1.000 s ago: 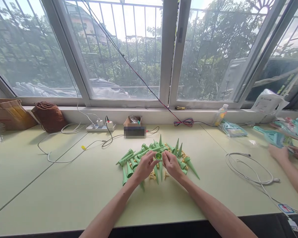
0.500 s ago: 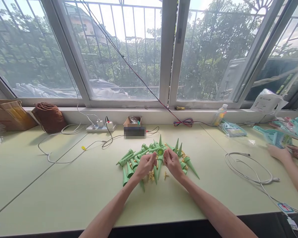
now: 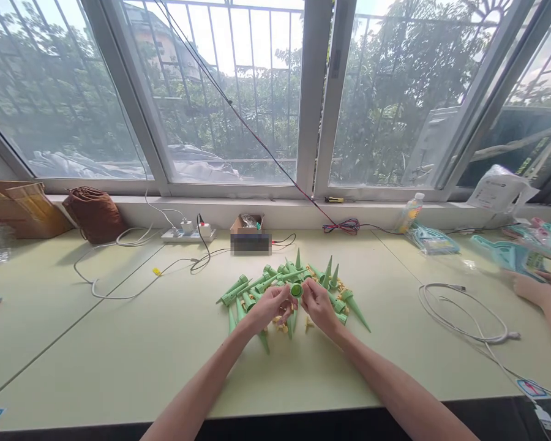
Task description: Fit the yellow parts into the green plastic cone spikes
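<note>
A pile of green plastic cone spikes (image 3: 250, 292) and small yellow plastic pieces (image 3: 282, 326) lies in the middle of the pale green table (image 3: 119, 343). My left hand (image 3: 269, 307) and my right hand (image 3: 318, 306) meet just above the pile, fingers pinched. Between them they hold one green spike (image 3: 296, 291), its round open end turned toward me and its point hanging down. Whether the right fingers also pinch a small piece is hidden.
A power strip (image 3: 187, 233) with cables, a small cardboard box (image 3: 247, 224) and a brown bag (image 3: 94, 213) sit along the window ledge. A white cable (image 3: 459, 309) coils at right. Another person's hands (image 3: 530, 288) handle teal items (image 3: 509, 254) at far right.
My hands stayed over the pile and turned the held spike slightly; its open end sits a little lower than half a second ago. The other person's hands shifted right.
</note>
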### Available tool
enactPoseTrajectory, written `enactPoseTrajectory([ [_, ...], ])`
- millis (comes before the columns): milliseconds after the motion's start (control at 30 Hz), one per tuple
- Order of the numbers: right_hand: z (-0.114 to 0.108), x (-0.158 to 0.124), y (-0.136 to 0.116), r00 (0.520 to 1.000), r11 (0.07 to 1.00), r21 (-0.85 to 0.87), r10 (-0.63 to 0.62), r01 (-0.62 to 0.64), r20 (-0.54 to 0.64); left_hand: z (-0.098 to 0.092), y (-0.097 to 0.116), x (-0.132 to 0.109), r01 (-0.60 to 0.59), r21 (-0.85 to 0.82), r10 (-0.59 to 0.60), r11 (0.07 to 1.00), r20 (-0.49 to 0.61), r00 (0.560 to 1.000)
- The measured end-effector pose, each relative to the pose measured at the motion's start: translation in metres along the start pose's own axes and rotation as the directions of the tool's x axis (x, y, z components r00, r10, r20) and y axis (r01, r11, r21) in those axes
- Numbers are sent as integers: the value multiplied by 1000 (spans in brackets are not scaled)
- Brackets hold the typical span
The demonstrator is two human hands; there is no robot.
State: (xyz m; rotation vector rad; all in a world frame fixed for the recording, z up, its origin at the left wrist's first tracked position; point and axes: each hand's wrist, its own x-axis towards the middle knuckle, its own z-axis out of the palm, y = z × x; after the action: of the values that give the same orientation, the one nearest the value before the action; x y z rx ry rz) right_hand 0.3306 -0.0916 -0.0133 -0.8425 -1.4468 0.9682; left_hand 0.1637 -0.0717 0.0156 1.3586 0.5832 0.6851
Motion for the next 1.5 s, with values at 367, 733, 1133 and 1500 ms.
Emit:
enactPoseTrajectory([
  [367,-3,2,-3,1000,1000,-3,19,-19,19,-2,6,-5,-21,88,16,996,52,999],
  [733,-5,2,-6,999,984,-177,23,-27,-28,0,9,-7,-54,298,54,953,9,998],
  [1133,-4,4,-7,999,966,-260,-8,-4,-44,1,6,-8,-172,695,282,698,-46,958],
  [1500,0,4,-7,997,968,-251,12,-32,-81,2,2,-5,-239,775,407,585,-26,913],
])
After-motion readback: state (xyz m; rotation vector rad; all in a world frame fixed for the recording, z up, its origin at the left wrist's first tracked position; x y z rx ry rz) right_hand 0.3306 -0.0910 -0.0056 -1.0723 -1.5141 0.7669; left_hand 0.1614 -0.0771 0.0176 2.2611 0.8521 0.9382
